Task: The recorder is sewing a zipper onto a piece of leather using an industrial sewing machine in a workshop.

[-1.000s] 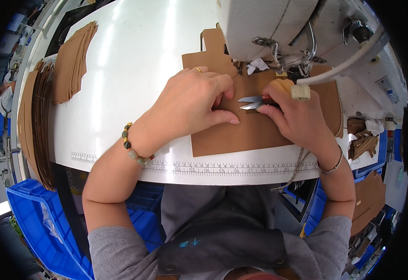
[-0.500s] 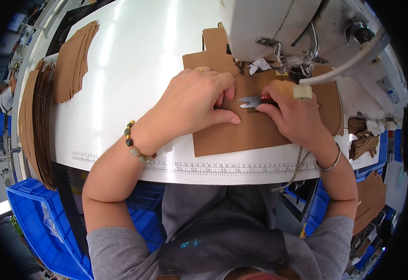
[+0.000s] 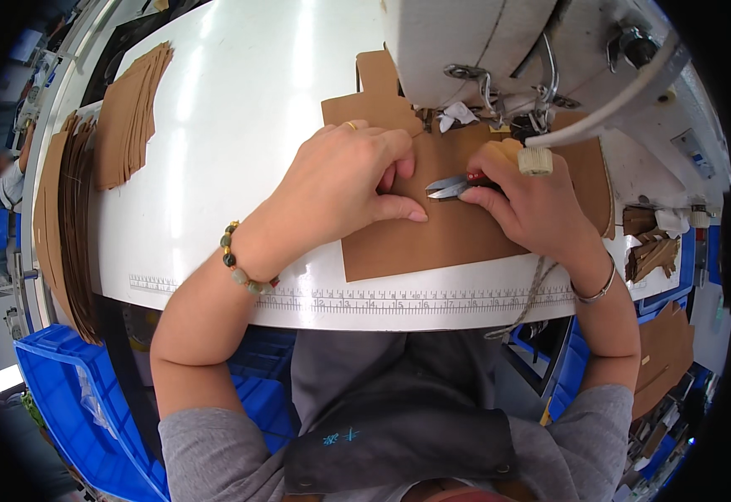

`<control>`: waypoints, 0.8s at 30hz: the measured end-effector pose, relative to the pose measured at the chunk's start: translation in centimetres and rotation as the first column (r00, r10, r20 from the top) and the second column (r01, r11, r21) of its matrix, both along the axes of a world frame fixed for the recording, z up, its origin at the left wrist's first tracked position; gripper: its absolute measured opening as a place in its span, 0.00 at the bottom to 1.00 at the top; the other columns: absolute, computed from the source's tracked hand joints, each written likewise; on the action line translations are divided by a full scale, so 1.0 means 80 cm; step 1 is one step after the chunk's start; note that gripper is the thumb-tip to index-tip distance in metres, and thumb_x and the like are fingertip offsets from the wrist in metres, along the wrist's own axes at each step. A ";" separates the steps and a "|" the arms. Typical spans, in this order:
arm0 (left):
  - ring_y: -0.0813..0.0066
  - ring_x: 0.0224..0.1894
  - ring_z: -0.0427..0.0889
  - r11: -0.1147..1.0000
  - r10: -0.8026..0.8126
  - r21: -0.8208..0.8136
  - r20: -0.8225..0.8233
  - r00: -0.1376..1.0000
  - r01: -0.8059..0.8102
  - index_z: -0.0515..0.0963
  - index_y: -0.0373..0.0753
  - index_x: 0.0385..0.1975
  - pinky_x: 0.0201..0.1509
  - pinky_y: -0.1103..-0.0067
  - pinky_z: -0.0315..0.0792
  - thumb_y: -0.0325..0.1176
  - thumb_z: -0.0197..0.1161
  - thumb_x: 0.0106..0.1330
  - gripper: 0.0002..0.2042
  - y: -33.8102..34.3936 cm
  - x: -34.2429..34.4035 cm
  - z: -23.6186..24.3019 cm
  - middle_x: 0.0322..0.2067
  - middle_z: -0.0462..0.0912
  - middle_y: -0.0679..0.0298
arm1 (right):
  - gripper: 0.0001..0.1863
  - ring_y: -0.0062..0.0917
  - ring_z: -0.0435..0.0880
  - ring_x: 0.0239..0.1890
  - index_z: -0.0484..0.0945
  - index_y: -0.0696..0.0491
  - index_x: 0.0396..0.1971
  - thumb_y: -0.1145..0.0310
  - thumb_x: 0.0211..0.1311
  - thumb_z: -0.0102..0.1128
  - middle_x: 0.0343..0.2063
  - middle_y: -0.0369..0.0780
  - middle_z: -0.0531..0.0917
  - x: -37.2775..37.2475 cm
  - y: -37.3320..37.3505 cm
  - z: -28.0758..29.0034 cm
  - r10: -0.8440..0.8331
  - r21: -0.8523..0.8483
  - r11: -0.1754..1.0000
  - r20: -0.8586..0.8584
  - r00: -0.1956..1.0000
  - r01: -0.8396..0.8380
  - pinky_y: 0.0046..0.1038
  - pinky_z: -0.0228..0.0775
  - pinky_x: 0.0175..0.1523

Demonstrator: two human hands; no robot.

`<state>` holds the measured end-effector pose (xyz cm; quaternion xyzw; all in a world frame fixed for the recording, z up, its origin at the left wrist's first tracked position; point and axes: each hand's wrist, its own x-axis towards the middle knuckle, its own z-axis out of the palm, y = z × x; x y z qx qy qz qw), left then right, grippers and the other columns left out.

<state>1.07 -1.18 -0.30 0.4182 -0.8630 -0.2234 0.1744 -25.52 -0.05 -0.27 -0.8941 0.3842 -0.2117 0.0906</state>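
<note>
Thread snips [image 3: 446, 186] with bare metal blades and red-and-dark handles are gripped in my right hand [image 3: 533, 197]. The blades point left and lie low over a flat brown sheet [image 3: 432, 243], which looks like leather or stiff cloth. My left hand [image 3: 353, 171] presses on the left part of this sheet, fingers curled and thumb stretched apart from them. Just left of the blade tips, sheet shows between that thumb and the fingertips. Beyond both hands, the sheet's far side runs under the sewing machine [image 3: 482, 50].
Stacks of brown pieces [image 3: 133, 117] and taller brown sheets [image 3: 64, 226] stand at the left of the white table [image 3: 215, 151]. A ruler strip [image 3: 365, 303] lines its near edge. Blue crates [image 3: 89, 402] sit below left. Brown scraps [image 3: 654, 251] lie at the right.
The snips' blades have come closer together and dipped slightly toward me, covering a small stitched-looking mark on the sheet. My left hand stays in place on the sheet.
</note>
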 end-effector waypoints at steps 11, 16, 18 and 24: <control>0.66 0.33 0.81 0.999 0.014 0.029 0.011 1.000 -0.014 0.79 0.42 0.32 0.37 0.72 0.74 0.48 0.82 0.49 0.22 0.000 0.000 0.002 0.26 0.82 0.68 | 0.13 0.35 0.83 0.33 0.81 0.49 0.39 0.56 0.62 0.70 0.28 0.37 0.81 0.002 0.000 -0.003 0.004 -0.050 0.999 -0.059 0.998 -0.007 0.37 0.73 0.35; 0.66 0.33 0.81 1.000 0.000 0.001 0.015 1.000 0.000 0.79 0.43 0.32 0.38 0.71 0.75 0.48 0.82 0.49 0.21 0.000 -0.002 0.003 0.26 0.82 0.68 | 0.13 0.33 0.84 0.32 0.81 0.47 0.40 0.56 0.63 0.68 0.27 0.37 0.81 0.003 0.003 -0.014 -0.031 -0.118 0.993 -0.108 0.994 0.018 0.36 0.74 0.32; 0.66 0.34 0.81 1.000 -0.005 0.001 0.011 1.000 0.005 0.79 0.43 0.32 0.38 0.71 0.75 0.48 0.82 0.49 0.21 -0.001 -0.002 0.001 0.26 0.82 0.69 | 0.12 0.34 0.84 0.31 0.80 0.48 0.38 0.55 0.65 0.67 0.26 0.38 0.81 0.007 0.008 -0.014 -0.058 -0.115 0.992 -0.105 0.993 0.045 0.36 0.74 0.31; 0.67 0.34 0.81 1.000 0.001 0.002 0.023 1.000 -0.001 0.79 0.43 0.33 0.38 0.71 0.75 0.46 0.83 0.49 0.21 0.000 -0.004 0.001 0.27 0.82 0.69 | 0.16 0.41 0.83 0.27 0.80 0.53 0.33 0.55 0.72 0.62 0.23 0.42 0.82 0.008 0.002 -0.021 -0.138 -0.065 0.988 -0.009 0.990 0.137 0.39 0.73 0.29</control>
